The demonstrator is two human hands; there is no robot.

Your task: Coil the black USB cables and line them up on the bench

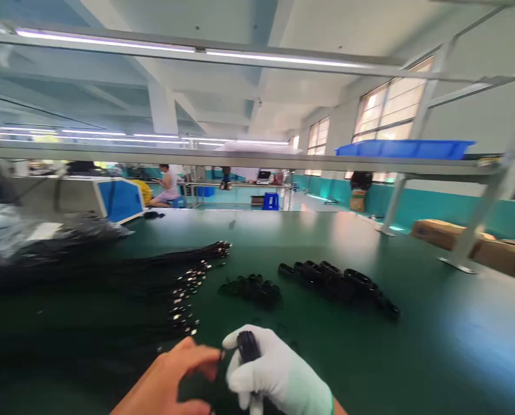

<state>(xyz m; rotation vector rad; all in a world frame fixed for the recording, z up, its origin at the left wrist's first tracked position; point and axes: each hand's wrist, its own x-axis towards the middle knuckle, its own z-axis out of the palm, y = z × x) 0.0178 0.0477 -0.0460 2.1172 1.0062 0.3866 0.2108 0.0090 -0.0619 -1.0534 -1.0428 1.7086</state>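
Observation:
My left hand [175,374], bare and blurred by motion, curves at the lower middle with thumb and forefinger apart. A thin black band seems to run between its fingertips, though blur hides most of it. Beside it, my right hand [278,369] wears a white glove and is closed around a folded bundle of black cable [248,346]. Just beyond lies a loose pile of thin black loops [255,290]. Coiled black cable bundles [339,282] rest in a row to the right. On the left, many black cables lie side by side, their shiny metal connectors [188,294] facing the middle.
The green tabletop [413,346] spreads all round. Clear plastic bags [67,236] lie at left, near a white and blue machine [110,196]. A shelf overhead carries a blue tray [404,149]. Metal posts [477,219] stand at right. A person [166,184] sits far back.

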